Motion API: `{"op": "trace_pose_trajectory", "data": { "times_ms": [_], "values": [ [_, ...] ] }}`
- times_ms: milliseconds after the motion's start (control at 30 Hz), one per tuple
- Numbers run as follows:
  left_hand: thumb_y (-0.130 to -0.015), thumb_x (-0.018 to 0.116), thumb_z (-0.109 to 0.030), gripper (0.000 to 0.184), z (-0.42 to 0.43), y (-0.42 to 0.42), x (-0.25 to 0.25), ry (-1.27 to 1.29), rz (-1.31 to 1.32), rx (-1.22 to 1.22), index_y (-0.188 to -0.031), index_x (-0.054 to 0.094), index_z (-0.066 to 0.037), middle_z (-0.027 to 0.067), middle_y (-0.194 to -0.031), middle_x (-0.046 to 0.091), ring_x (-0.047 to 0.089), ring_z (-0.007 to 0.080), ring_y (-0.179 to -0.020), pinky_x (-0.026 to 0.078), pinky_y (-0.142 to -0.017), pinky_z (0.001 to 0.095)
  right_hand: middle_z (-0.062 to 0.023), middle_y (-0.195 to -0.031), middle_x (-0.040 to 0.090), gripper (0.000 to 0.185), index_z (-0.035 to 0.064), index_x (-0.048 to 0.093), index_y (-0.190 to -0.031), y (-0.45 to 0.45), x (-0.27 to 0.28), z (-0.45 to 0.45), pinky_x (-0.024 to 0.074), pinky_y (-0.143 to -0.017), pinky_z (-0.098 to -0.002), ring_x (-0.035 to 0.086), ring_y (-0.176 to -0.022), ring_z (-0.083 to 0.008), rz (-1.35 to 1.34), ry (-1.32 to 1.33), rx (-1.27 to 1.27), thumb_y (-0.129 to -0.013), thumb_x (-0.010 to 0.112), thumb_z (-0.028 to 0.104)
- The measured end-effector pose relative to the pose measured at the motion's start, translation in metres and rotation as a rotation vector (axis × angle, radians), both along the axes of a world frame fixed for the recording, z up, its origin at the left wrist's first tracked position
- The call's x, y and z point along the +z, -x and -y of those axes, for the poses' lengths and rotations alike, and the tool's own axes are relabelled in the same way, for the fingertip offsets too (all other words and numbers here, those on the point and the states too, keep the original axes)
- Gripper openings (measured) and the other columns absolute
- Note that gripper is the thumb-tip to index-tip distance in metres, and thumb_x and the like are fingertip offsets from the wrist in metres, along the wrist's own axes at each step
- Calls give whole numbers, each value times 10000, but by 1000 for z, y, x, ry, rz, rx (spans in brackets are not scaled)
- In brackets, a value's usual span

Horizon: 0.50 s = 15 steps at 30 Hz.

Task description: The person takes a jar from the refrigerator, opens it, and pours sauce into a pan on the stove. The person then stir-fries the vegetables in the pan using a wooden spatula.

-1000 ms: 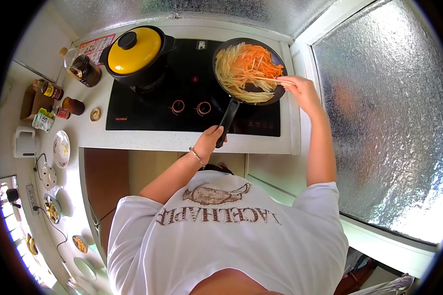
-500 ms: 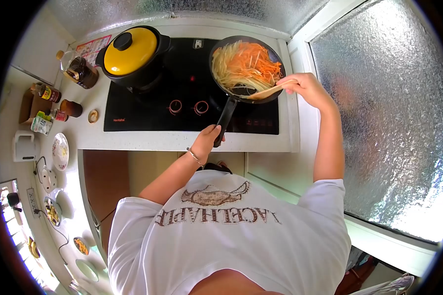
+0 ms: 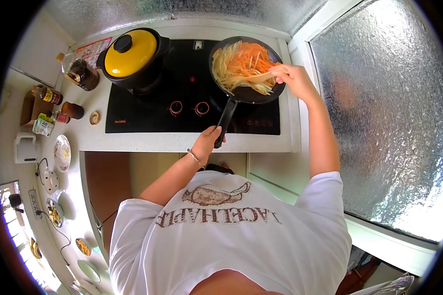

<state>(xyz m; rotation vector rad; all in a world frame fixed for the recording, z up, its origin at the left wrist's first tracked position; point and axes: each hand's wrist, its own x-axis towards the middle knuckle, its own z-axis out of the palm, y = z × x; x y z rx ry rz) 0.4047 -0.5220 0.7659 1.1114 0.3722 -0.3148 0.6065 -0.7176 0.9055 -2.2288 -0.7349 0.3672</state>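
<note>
My left hand (image 3: 206, 143) is wrapped round the black handle of a frying pan (image 3: 249, 97) on the right of the black cooktop (image 3: 147, 113). In the pan lie shredded orange and pale yellow-green vegetables (image 3: 241, 64). At the pan's right rim, my right hand (image 3: 294, 80) grips a wooden spatula (image 3: 261, 77), its blade touching the shreds. The pan's lower part shows bare beneath the food.
A black pot with a yellow lid (image 3: 131, 53) stands at the cooktop's back left. Along the left counter are a large bottle (image 3: 81, 73), small jars, a patterned plate (image 3: 62, 153) and several dishes. A textured glass panel (image 3: 379, 113) is at the right.
My right hand and the spatula have moved from the pan's lower right edge up and inward. The shreds have been pushed about in the pan. My left hand stays on the handle.
</note>
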Motion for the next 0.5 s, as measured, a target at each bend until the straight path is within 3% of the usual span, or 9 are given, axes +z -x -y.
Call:
{"op": "trace_pose_trajectory", "data": {
  "times_ms": [167,267,333,467,500],
  "values": [
    [-930,413,-245,272,1,0,-2,-6,-7,-9,-781,518,-43,4,-669,509,409,80,-594,347,-573,228,-21,-685,588,204,19,634,-988,3,-18,-28,426,-585,-209,513,-616,-74,36,-165,-115,-871,551,163],
    [-930,413,-247,272,0,0,-5,-11,-1,-16,-783,518,-45,3,-669,508,413,81,-597,348,-575,229,-48,-654,597,239,-17,614,-909,-23,-43,-34,434,-556,-236,538,-574,-104,11,-111,-185,-854,566,210],
    [-933,412,-242,280,1,1,-5,-10,-1,-8,-920,550,2,28,-707,531,441,102,-635,366,-624,234,-78,-633,613,247,-38,602,-832,-35,-44,-26,441,-516,-255,562,-540,-121,21,-178,-325,-846,556,204],
    [-933,413,-249,281,3,0,-3,-4,0,-2,-921,548,-3,25,-709,525,440,101,-640,362,-630,230,-72,-611,615,228,-35,609,-838,-24,-19,-35,443,-504,-247,572,-528,-120,54,-212,-470,-846,541,182],
    [-934,410,-249,266,4,1,0,-2,5,5,-852,532,-27,12,-687,511,424,91,-623,353,-607,229,-72,-611,615,228,-35,609,-838,-24,-27,-45,443,-504,-247,572,-528,-120,52,-210,-467,-846,541,182]
  ]
}}
